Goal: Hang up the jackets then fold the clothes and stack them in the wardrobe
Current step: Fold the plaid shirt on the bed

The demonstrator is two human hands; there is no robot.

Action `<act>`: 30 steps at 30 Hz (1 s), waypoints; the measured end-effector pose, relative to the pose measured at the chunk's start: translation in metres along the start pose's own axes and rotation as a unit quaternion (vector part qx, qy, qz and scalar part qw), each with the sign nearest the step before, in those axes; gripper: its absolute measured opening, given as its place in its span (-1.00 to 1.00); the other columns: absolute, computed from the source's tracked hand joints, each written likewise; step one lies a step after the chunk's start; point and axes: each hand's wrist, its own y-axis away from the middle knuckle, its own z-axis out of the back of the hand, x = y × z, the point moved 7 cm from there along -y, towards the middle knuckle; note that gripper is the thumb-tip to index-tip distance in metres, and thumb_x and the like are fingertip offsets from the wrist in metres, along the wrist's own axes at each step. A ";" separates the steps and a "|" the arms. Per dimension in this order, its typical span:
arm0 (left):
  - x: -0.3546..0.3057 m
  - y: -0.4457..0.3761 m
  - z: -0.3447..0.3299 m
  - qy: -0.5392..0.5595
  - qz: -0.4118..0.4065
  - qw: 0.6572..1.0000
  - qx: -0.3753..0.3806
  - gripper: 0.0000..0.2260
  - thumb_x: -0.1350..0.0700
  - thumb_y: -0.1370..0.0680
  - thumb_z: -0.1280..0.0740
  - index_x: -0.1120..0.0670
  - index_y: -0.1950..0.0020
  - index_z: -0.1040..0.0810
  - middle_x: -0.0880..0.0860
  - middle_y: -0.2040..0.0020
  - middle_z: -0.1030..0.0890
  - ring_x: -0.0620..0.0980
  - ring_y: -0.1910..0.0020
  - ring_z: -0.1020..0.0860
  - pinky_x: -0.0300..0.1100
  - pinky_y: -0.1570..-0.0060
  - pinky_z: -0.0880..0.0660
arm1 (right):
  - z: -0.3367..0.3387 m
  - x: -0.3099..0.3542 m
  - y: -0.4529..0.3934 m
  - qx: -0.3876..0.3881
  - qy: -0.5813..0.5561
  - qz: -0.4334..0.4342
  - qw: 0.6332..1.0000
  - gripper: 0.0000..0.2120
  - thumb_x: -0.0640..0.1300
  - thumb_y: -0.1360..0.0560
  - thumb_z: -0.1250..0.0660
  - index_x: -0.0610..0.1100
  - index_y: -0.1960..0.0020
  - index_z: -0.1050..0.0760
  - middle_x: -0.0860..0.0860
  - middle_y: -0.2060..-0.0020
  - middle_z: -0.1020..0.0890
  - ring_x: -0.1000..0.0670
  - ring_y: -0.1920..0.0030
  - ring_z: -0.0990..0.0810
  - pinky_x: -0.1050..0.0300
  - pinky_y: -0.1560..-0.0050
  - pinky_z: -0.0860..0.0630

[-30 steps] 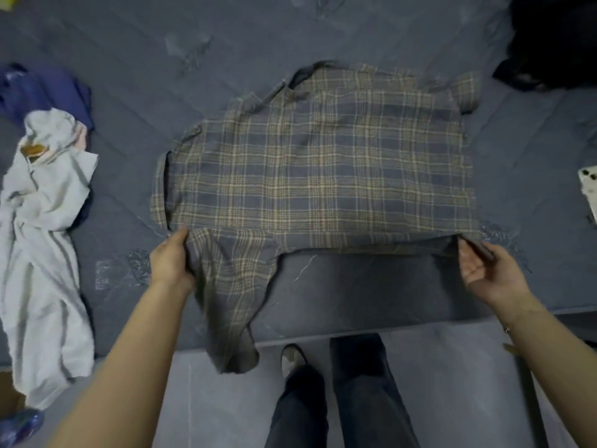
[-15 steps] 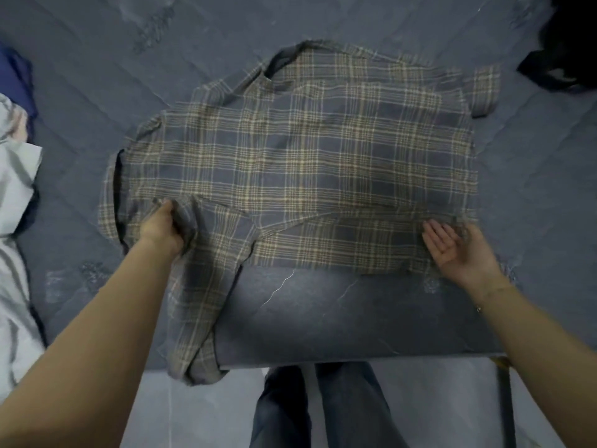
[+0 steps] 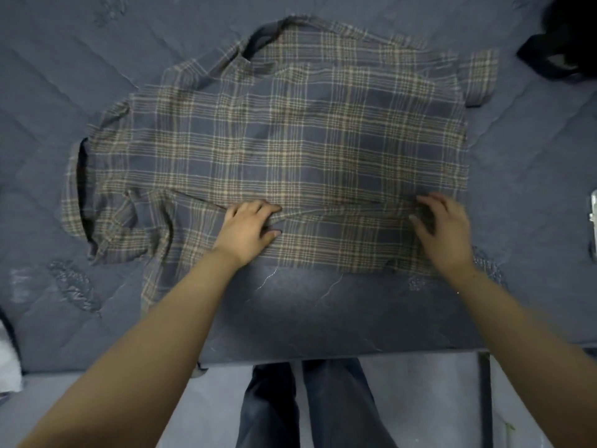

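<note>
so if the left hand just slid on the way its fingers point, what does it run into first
The left hand lies flat on the grey and tan plaid shirt, fingers pointing right along the folded edge. Sliding on, it would first bunch that fold of shirt cloth, then probably meet the right hand, also resting on the shirt.

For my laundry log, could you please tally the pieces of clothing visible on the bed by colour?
Plaid: 1, the shirt under both hands.
Black: 1, the garment at the far right edge.
White: 1, the cloth at the left edge, mostly cut off.
Total: 3
</note>
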 end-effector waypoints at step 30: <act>-0.059 -0.031 -0.086 -0.142 -0.027 0.989 -0.043 -0.49 -0.19 -0.67 0.12 -0.09 -0.59 0.12 0.07 -0.59 0.17 0.10 -0.58 0.13 0.26 -0.49 0.17 | -0.053 -0.057 0.029 0.087 0.171 0.049 0.980 -0.41 0.10 -0.66 0.06 -0.13 -0.60 0.09 -0.01 -0.58 0.06 -0.03 -0.58 0.09 -0.11 -0.56 0.08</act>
